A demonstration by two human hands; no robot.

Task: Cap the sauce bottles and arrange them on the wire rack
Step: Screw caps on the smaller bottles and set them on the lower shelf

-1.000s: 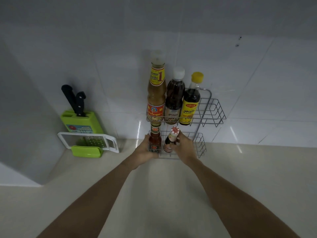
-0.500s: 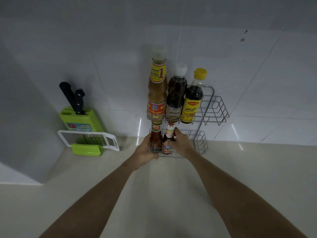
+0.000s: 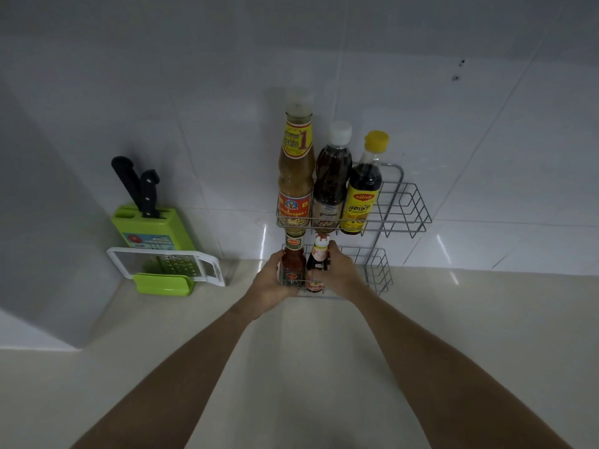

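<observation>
While three capped bottles (image 3: pixel 330 183) line the wire rack's (image 3: pixel 406 205) upper tier, the left hand (image 3: pixel 275 281) grips a red sauce bottle (image 3: pixel 292 264) and the right hand (image 3: pixel 337 270) a dark bottle (image 3: pixel 318 264), both at the lower tier's left end. Seating step, I'd say; next, let go gently without tipping them.

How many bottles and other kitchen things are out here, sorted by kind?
Bottles on the rack's top shelf: 3
Bottles on the bottom shelf: 2
Knives in the green block: 2
Graters: 1
Total: 8
</observation>
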